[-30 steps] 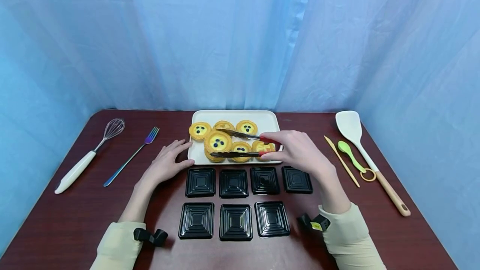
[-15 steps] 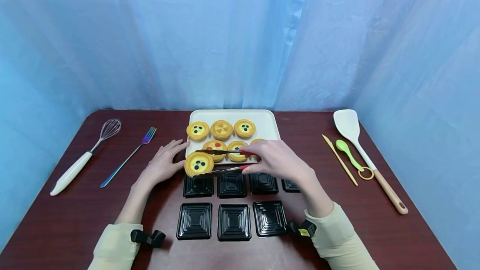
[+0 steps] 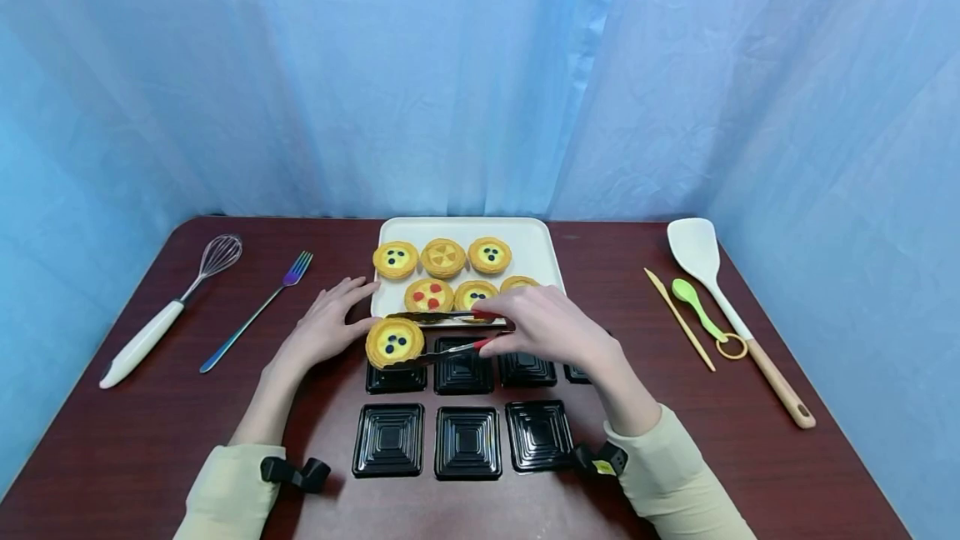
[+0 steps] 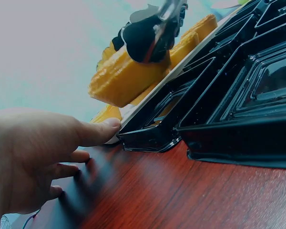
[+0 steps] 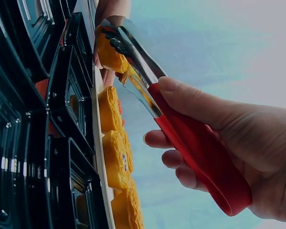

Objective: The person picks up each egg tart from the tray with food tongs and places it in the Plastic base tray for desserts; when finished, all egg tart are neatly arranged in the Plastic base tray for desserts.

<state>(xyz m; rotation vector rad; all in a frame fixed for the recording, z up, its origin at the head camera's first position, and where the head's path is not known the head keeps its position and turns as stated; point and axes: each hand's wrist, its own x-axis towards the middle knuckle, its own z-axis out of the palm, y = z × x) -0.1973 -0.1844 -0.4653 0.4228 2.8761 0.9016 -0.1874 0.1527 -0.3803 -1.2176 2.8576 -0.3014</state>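
My right hand (image 3: 543, 323) grips red-handled metal tongs (image 5: 193, 148). Between the dark tips of the tongs is an egg tart (image 3: 394, 343) topped with blueberries, held above the far-left black square tray (image 3: 396, 382). My left hand (image 3: 326, 322) rests on the table at the left front corner of the white serving tray (image 3: 532, 244), its fingers extended and its thumb close to that corner. On the white tray sit several more tarts: one with red fruit (image 3: 429, 296), one with a wedge pattern (image 3: 443, 257), others with blueberries. The right hand partly covers one tart at the front right.
Several black square trays stand in two rows before the white tray, including a front-middle one (image 3: 468, 443). A whisk (image 3: 176, 315) and a fork (image 3: 258, 311) lie left. On the right lie a white spatula (image 3: 738, 319), a green spoon (image 3: 699, 305) and a thin yellow stick (image 3: 678, 319).
The tongs have carried the blueberry tart from above the white tray toward me and left, down over the far-left black tray. The left hand has stayed in place.
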